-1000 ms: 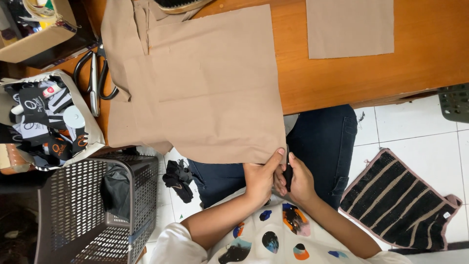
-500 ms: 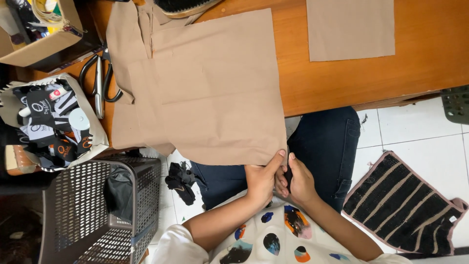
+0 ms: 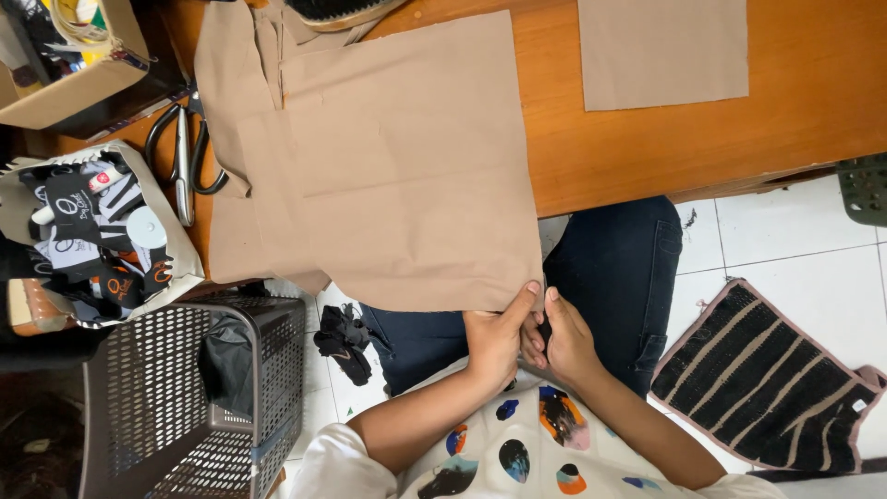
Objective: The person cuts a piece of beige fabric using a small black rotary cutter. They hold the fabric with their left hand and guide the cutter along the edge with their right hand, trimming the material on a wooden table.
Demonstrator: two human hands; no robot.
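A large tan fabric piece (image 3: 397, 157) lies over the wooden table (image 3: 647, 157) and hangs off its near edge toward my lap. My left hand (image 3: 494, 337) pinches the lower right corner of that fabric between thumb and fingers. My right hand (image 3: 564, 337) sits right beside it, fingers closed around a small dark object that is mostly hidden, touching the same corner. Both hands hover over my dark trousers (image 3: 610, 277).
A second tan fabric rectangle (image 3: 661, 51) lies at the table's far right. Scissors (image 3: 185, 157) rest at the left edge beside a cloth bag of black and white scraps (image 3: 92, 240). A grey mesh basket (image 3: 185, 397) stands below; a striped mat (image 3: 767, 379) lies on the tiled floor.
The view has shifted slightly; my hands stay at the fabric's lower right corner, with only small finger movements.
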